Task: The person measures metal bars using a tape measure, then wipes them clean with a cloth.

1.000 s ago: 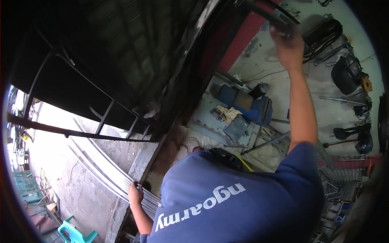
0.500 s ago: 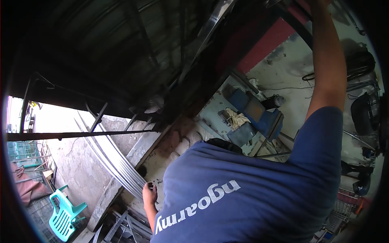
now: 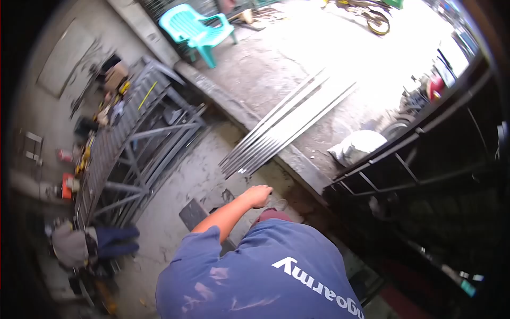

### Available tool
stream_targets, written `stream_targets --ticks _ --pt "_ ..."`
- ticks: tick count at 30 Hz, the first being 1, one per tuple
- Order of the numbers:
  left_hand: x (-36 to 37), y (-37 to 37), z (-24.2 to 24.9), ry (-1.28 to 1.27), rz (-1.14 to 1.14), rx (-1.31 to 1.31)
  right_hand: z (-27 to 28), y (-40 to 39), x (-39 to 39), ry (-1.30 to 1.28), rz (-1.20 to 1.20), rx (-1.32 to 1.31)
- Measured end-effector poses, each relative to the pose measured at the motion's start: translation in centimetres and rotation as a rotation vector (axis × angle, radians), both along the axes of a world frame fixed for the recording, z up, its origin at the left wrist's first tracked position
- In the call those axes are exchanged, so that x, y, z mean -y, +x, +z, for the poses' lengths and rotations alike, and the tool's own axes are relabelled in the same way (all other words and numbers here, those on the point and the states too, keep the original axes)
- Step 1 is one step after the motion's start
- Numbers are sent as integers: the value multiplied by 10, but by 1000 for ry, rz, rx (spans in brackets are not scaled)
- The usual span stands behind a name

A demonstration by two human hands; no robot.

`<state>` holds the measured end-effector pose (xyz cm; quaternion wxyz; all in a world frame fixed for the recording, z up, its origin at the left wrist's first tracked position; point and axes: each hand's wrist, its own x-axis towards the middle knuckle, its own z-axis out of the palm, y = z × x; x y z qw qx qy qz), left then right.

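My left hand (image 3: 259,196) is in front of my blue shirt (image 3: 260,271), beyond the maroon cloth (image 3: 273,215) at its hem. Its fingers are curled closed; a small dark spot shows at the fingertips, but what they hold is hidden. Just past the hand, without visible contact, lie several long, pale metal bars (image 3: 287,125), stretching over the concrete sill (image 3: 234,106) onto the bright ground outside. My right hand is out of the frame.
At the left stands a grey metal frame table (image 3: 133,133) with tools on it, and a person (image 3: 74,247) in blue trousers. A turquoise chair (image 3: 196,29), a motorcycle (image 3: 374,18) and a white sack (image 3: 358,144) are outside. A dark metal gate (image 3: 409,159) is at the right.
The view has swung round toward the doorway and the table. My right arm, raised earlier, has left view. My left hand now shows nearer the middle, beyond my shirt.
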<state>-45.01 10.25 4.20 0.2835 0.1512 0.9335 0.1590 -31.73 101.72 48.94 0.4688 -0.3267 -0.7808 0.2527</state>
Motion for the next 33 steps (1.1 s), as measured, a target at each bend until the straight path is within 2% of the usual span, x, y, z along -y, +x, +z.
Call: stream_targets --ticks 4,11,15,20,23,26,29,31,33 --pt "17 41 10 15 192 19 -10 -111 69 -49 109 -25" --pt "68 125 -24 -178 248 296 -21 -188 131 -83 231 -45" --pt "80 140 -26 -127 321 331 -26 -204 141 -99 260 -47" --pt "100 117 -30 -136 342 202 -20 -186 127 -76 228 -54" --pt "102 91 -16 -157 295 143 1 -146 93 -33 170 -69" --pt "107 75 -9 -119 346 1 21 -99 41 -3 102 -93" --pt "96 57 -17 -55 313 -30 61 35 -41 60 -44 -146" --pt "86 47 -38 -1 228 -2 91 137 -67 75 -144 -209" --pt "69 41 -52 66 144 40 106 195 -74 69 -157 -340"
